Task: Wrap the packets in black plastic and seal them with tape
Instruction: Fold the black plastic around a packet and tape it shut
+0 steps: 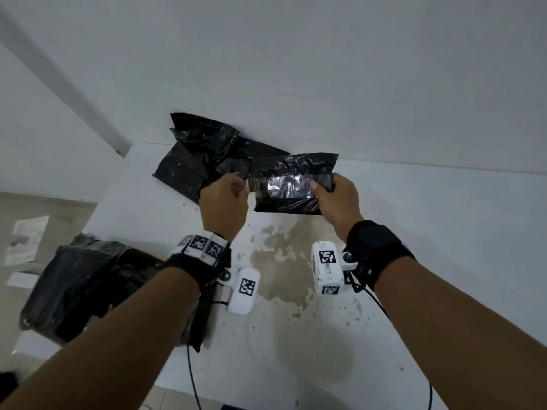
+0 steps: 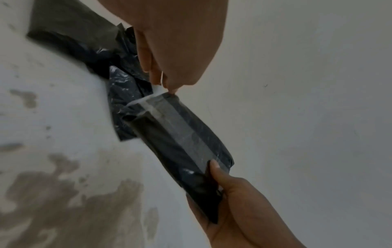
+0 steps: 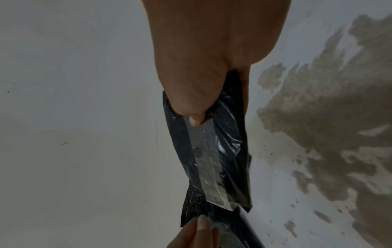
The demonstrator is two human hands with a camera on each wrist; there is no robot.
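White stained tabletop (image 1: pixel 296 291) below. I'm holding the wrapped packet (image 1: pixel 291 199) aloft: right hand (image 1: pixel 334 199) gripping its end, left hand (image 1: pixel 225 199) pinching the clear tape (image 1: pixel 284 186) tail. Risk: tail folding onto itself, or creasing, leaving the seam gaping.

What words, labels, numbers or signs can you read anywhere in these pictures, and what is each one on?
No readable words, brands or numbers in any view.
Wrist camera units: black-and-white square code markers, patterns only, no letters.
Left wrist band: the same kind of code markers, no text.
Paper sheets on the floor at left: any print is too blurred to read.
Wrapped packet and its clear tape: no label visible.
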